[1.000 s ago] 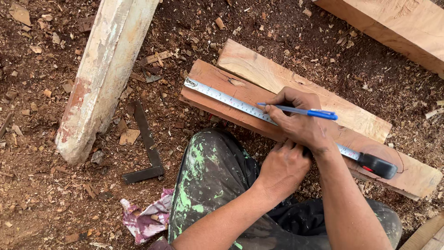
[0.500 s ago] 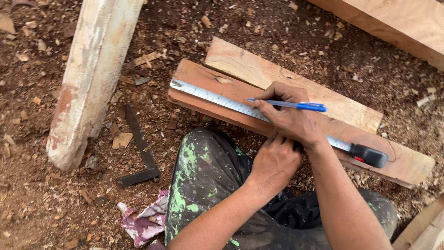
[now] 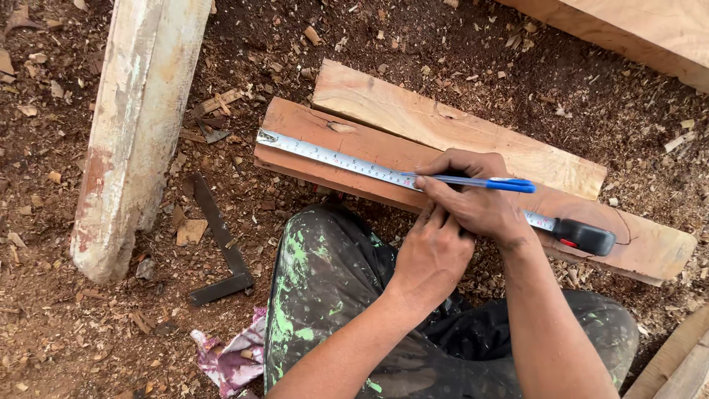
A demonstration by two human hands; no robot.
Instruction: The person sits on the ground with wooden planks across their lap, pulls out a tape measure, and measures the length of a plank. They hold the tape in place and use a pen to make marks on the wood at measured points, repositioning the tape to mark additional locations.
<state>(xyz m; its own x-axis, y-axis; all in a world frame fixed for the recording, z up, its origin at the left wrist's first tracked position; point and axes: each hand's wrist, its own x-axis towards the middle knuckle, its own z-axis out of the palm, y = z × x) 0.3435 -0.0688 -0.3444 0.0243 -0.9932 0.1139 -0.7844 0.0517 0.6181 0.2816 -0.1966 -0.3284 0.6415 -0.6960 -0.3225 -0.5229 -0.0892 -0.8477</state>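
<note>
My right hand (image 3: 484,207): fingers tight around a blue pen (image 3: 480,182), tip on the tape measure (image 3: 354,164).
My left hand (image 3: 432,251): fingers bent, pressing the reddish board (image 3: 310,140) on the ground.

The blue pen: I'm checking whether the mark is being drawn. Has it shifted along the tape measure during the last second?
No. The blue pen keeps its spot on the tape measure; only the camera moved.
</note>
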